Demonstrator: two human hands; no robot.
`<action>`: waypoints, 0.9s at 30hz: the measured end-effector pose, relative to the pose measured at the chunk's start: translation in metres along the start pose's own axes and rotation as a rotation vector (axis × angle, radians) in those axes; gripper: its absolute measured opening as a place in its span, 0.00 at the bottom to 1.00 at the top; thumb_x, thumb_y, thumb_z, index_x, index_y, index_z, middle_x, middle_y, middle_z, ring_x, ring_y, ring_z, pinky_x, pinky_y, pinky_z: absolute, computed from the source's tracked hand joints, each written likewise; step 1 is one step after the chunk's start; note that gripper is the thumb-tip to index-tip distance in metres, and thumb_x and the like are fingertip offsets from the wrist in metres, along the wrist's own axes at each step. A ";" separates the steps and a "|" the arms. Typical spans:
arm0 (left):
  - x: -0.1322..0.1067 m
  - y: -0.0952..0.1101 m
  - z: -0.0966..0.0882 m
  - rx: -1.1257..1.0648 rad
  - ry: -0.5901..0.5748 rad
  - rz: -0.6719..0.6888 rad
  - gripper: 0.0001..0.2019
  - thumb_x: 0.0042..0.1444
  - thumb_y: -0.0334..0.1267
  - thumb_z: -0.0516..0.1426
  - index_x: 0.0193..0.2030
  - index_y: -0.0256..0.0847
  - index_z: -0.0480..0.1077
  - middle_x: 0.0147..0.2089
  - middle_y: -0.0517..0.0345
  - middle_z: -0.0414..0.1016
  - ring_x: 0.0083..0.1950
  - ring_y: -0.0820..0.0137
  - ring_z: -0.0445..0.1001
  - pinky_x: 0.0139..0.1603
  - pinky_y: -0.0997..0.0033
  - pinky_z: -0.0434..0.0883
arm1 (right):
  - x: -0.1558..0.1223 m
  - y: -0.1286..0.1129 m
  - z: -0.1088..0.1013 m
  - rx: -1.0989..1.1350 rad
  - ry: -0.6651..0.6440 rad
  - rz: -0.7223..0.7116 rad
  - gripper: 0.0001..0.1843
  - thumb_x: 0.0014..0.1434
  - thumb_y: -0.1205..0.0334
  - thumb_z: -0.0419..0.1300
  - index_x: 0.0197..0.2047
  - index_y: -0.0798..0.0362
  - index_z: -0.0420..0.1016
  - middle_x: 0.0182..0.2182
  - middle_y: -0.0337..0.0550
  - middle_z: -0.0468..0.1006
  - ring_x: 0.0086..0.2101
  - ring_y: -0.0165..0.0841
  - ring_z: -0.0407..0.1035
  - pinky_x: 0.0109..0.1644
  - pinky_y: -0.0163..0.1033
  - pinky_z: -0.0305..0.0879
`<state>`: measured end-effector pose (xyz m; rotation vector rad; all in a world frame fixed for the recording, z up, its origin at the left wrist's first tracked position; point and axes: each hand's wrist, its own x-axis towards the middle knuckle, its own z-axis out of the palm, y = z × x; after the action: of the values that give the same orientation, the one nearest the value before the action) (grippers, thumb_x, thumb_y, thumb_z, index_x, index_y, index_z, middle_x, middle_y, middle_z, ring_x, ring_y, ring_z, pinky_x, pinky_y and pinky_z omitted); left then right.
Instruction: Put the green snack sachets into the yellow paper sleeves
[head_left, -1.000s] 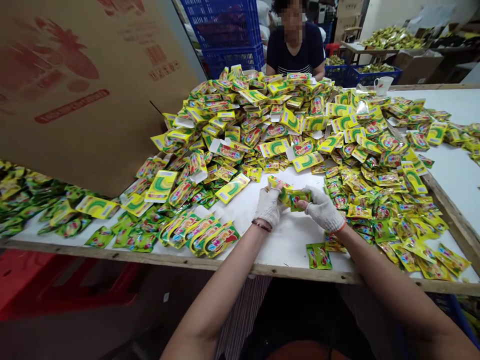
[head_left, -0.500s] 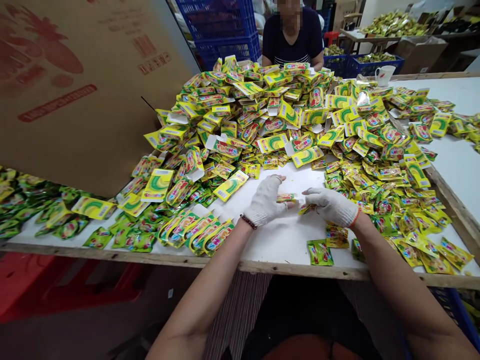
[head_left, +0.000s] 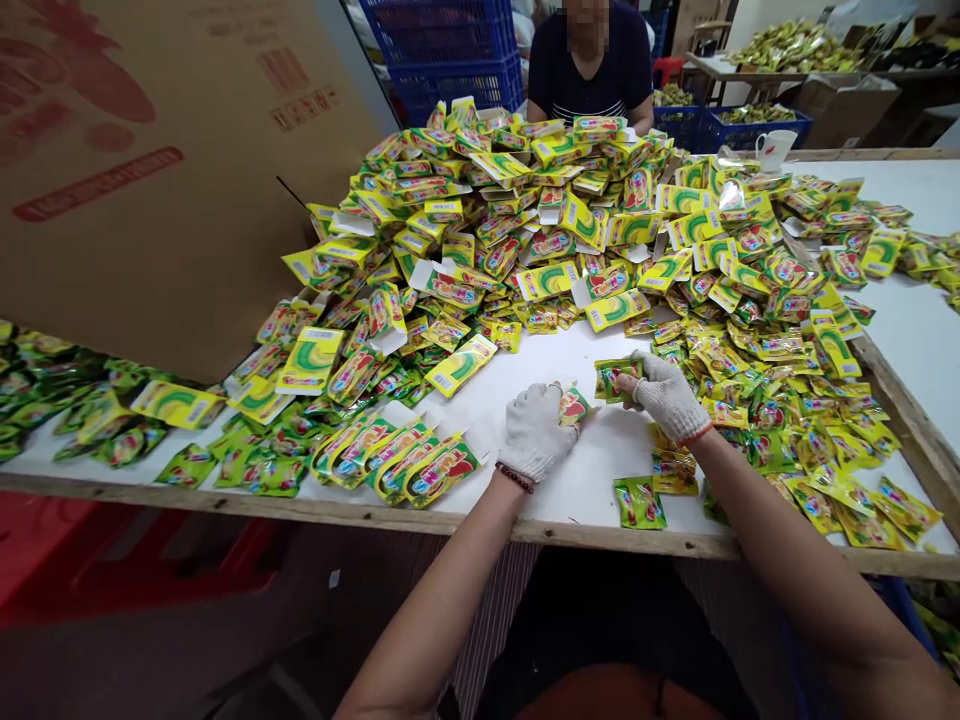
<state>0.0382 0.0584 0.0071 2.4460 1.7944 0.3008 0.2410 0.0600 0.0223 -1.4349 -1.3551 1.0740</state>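
Note:
My left hand [head_left: 536,432], in a white knit glove with bare fingertips and a beaded bracelet at the wrist, is closed around a small candy box [head_left: 574,405] over the bare table. Most of that box is hidden by the glove. Just right of it, my right hand [head_left: 669,398], gloved the same way, pinches a green candy packet [head_left: 616,380] between thumb and fingers. Left of my left hand, several flat candy boxes [head_left: 442,468] lean overlapped in a row. Loose yellow and green candy packets [head_left: 772,405] spread to the right of my right hand.
A high heap of yellow candy boxes [head_left: 525,200] covers the far side of the white table [head_left: 577,490]. A large carton [head_left: 187,220] stands at left. Across the heap sits a person [head_left: 592,70]. Behind are blue crates [head_left: 450,45] and a white mug [head_left: 775,150].
My left hand has drawn nearer to me, tilting the candy box up into view. My right hand has lifted slightly away, with the green packet now plainly showing in its fingers.

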 end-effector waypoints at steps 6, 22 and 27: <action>0.000 -0.006 0.006 -0.229 0.087 0.227 0.23 0.48 0.37 0.61 0.52 0.39 0.67 0.49 0.47 0.72 0.51 0.57 0.71 0.53 0.59 0.70 | -0.003 -0.004 -0.012 -0.032 -0.179 0.137 0.14 0.48 0.52 0.64 0.32 0.53 0.68 0.22 0.34 0.67 0.21 0.26 0.61 0.22 0.31 0.63; -0.003 0.000 0.023 -0.348 0.117 0.282 0.21 0.53 0.40 0.59 0.53 0.38 0.65 0.48 0.47 0.75 0.49 0.60 0.75 0.51 0.62 0.73 | -0.014 0.003 0.012 -0.527 -0.018 -0.295 0.08 0.59 0.58 0.56 0.30 0.50 0.62 0.27 0.39 0.68 0.30 0.33 0.61 0.34 0.36 0.56; -0.003 0.003 0.023 -0.326 0.155 0.256 0.22 0.53 0.40 0.58 0.55 0.36 0.66 0.49 0.44 0.75 0.49 0.58 0.75 0.50 0.61 0.73 | -0.012 0.003 0.009 -0.621 0.038 -0.352 0.04 0.56 0.63 0.57 0.30 0.51 0.67 0.32 0.45 0.72 0.36 0.37 0.64 0.39 0.39 0.58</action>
<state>0.0454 0.0559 -0.0149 2.4628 1.3456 0.7576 0.2327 0.0483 0.0175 -1.5419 -1.9273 0.4036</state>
